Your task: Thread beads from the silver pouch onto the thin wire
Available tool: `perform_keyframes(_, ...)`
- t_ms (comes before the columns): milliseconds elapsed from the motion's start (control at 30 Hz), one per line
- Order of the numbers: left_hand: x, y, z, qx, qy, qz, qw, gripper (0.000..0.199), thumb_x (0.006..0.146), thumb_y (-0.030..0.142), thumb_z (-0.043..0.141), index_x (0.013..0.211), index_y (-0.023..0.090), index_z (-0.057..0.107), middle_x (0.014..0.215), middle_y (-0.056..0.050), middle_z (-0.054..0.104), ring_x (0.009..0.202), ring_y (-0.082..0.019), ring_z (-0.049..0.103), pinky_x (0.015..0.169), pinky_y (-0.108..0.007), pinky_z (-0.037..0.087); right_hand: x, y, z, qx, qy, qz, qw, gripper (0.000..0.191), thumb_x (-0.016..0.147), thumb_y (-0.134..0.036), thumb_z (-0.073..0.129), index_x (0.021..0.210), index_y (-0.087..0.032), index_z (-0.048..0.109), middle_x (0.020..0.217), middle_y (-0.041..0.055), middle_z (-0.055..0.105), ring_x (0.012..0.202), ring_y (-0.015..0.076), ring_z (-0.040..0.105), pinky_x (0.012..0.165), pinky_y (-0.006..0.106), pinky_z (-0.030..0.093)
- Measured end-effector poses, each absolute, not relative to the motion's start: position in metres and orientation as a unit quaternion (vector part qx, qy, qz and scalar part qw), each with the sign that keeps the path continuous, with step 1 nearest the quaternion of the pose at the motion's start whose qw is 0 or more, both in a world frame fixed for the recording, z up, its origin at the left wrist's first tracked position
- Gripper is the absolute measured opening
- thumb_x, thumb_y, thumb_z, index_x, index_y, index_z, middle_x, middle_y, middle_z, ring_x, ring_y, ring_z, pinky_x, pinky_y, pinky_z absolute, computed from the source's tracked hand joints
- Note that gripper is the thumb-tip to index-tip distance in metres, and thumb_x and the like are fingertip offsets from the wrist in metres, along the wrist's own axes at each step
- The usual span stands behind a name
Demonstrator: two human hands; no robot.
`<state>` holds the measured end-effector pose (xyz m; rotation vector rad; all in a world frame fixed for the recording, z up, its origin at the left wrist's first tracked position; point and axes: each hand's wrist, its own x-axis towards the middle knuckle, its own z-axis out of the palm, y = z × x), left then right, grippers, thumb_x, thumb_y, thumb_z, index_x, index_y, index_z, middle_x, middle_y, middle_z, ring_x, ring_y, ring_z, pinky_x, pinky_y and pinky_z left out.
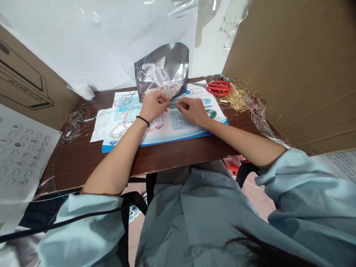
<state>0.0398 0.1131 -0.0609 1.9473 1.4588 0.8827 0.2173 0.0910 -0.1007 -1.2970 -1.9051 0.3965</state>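
Beads (170,89) lie near left grip (155,105) and right grip (193,110), both pinched.

On my feed I'm counting two hands (154,105) (194,111), one silvery bag (162,66) at twelve o'clock and one pair of scissors (219,88) at one. I'm seeing two cardboard panels (36,70) (289,74), at ten and two.
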Motion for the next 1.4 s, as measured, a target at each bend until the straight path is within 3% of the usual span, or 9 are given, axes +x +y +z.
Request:
perform_keyframes(100, 0.05, 0.105, -0.066, 0.656, 0.536, 0.331, 0.417, 0.01, 0.079, 0.014, 0.072, 0.081, 0.016, 0.063, 0.067, -0.001, 0.066, 0.069, -0.011, 0.064, 0.074, -0.027, 0.055, 0.219, 0.092, -0.103, -0.514, -0.747, 0.153, 0.393, 0.023, 0.095, -0.037, 0.055, 0.087, -0.019, 0.068, 0.07, 0.0009, 0.06, 0.07, 0.0154, 0.049, 0.071, 0.031, 0.036)
perform_keyframes(200, 0.055, 0.105, -0.072, 0.608, 0.524, 0.338, 0.492, 0.009, 0.082, 0.016, 0.071, 0.082, 0.016, 0.062, 0.069, -0.002, 0.067, 0.072, -0.011, 0.067, 0.078, -0.03, 0.057, 0.22, 0.092, -0.103, -0.513, -0.749, 0.151, 0.392, 0.026, 0.096, -0.041, 0.055, 0.087, -0.02, 0.067, 0.07, 0.0013, 0.059, 0.071, 0.016, 0.049, 0.07, 0.031, 0.037)
perform_keyframes(433, 0.046, 0.113, -0.077, 0.608, 0.491, 0.326, 0.531, 0.008, 0.087, 0.021, 0.069, 0.086, 0.017, 0.063, 0.076, -0.004, 0.069, 0.084, -0.014, 0.07, 0.085, -0.032, 0.058, 0.22, 0.093, -0.101, -0.502, -0.762, 0.128, 0.39, 0.028, 0.098, -0.04, 0.052, 0.085, -0.02, 0.066, 0.08, 0.0038, 0.061, 0.08, 0.0179, 0.051, 0.076, 0.032, 0.039)
perform_keyframes(533, 0.046, 0.112, -0.073, 0.582, 0.489, 0.33, 0.56, 0.003, 0.089, 0.015, 0.064, 0.089, 0.017, 0.061, 0.078, -0.003, 0.07, 0.079, -0.01, 0.068, 0.086, -0.031, 0.058, 0.22, 0.096, -0.102, -0.498, -0.758, 0.115, 0.406, 0.026, 0.098, -0.039, 0.053, 0.083, -0.02, 0.065, 0.086, 0.0045, 0.06, 0.085, 0.0188, 0.052, 0.08, 0.033, 0.04)
perform_keyframes(667, 0.046, 0.108, -0.068, 0.515, 0.463, 0.346, 0.633, 0.012, 0.09, 0.006, 0.058, 0.085, 0.017, 0.058, 0.078, 0.0, 0.068, 0.069, -0.004, 0.062, 0.091, -0.028, 0.054, 0.221, 0.098, -0.104, -0.509, -0.751, 0.12, 0.404, 0.024, 0.097, -0.034, 0.055, 0.079, -0.02, 0.063, 0.084, 0.0044, 0.058, 0.086, 0.0197, 0.051, 0.083, 0.036, 0.039)
perform_keyframes(1167, 0.049, 0.106, -0.066, 0.544, 0.47, 0.328, 0.613, 0.018, 0.095, 0.012, 0.053, 0.079, 0.016, 0.059, 0.079, -0.001, 0.065, 0.067, -0.004, 0.058, 0.088, -0.027, 0.053, 0.219, 0.096, -0.102, -0.503, -0.756, 0.094, 0.409, 0.024, 0.097, -0.034, 0.055, 0.082, -0.02, 0.067, 0.08, 0.0038, 0.059, 0.087, 0.0197, 0.053, 0.084, 0.036, 0.042)
perform_keyframes(1400, 0.048, 0.11, -0.073, 0.602, 0.486, 0.328, 0.542, 0.021, 0.095, 0.033, 0.059, 0.088, 0.014, 0.064, 0.079, -0.007, 0.068, 0.077, -0.013, 0.066, 0.077, -0.028, 0.056, 0.217, 0.09, -0.088, -0.534, -0.723, 0.12, 0.422, 0.015, 0.095, -0.022, 0.057, 0.082, -0.017, 0.064, 0.084, 0.0032, 0.062, 0.081, 0.0157, 0.053, 0.08, 0.032, 0.044)
